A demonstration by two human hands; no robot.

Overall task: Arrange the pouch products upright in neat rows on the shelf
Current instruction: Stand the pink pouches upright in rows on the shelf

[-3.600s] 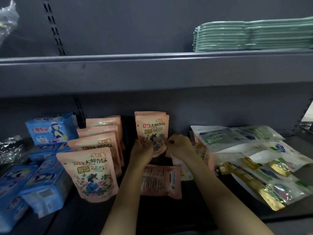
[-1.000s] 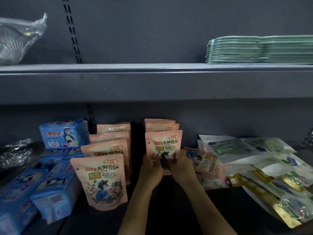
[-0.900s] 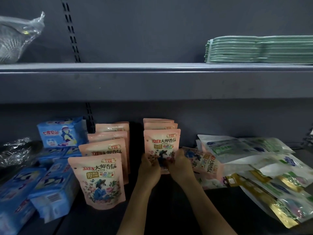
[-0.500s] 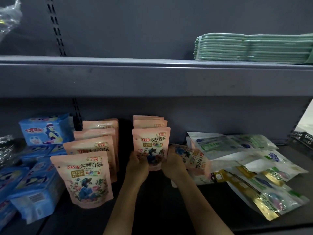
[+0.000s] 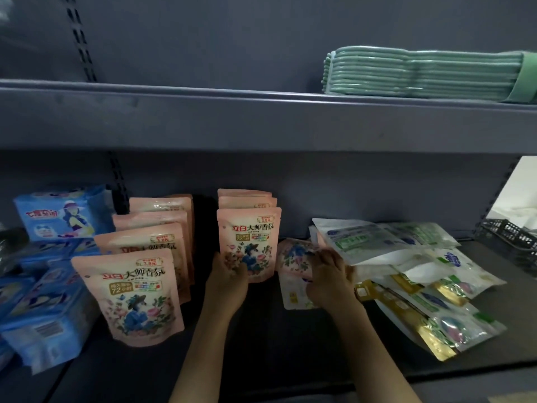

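Observation:
Pink flower-printed pouches stand upright in two rows on the dark lower shelf (image 5: pixel 261 353). The left row's front pouch (image 5: pixel 133 298) stands nearest me. My left hand (image 5: pixel 228 282) holds the lower left corner of the right row's front pouch (image 5: pixel 250 242), which has two more behind it. My right hand (image 5: pixel 328 279) grips a further pink pouch (image 5: pixel 293 255) that lies tilted against a pile to the right, partly hidden under white packs. A flat pale pack (image 5: pixel 293 292) lies below that hand.
A loose heap of white, green and gold pouches (image 5: pixel 421 280) fills the shelf's right side. Blue packs (image 5: pixel 43 301) are stacked at the left. A black mesh basket (image 5: pixel 508 237) sits far right. Green folded packs (image 5: pixel 421 72) lie on the upper shelf.
My right hand has left the upright front pouch and moved right onto the tilted pink pouch in the pile. My left hand stays on the upright pouch.

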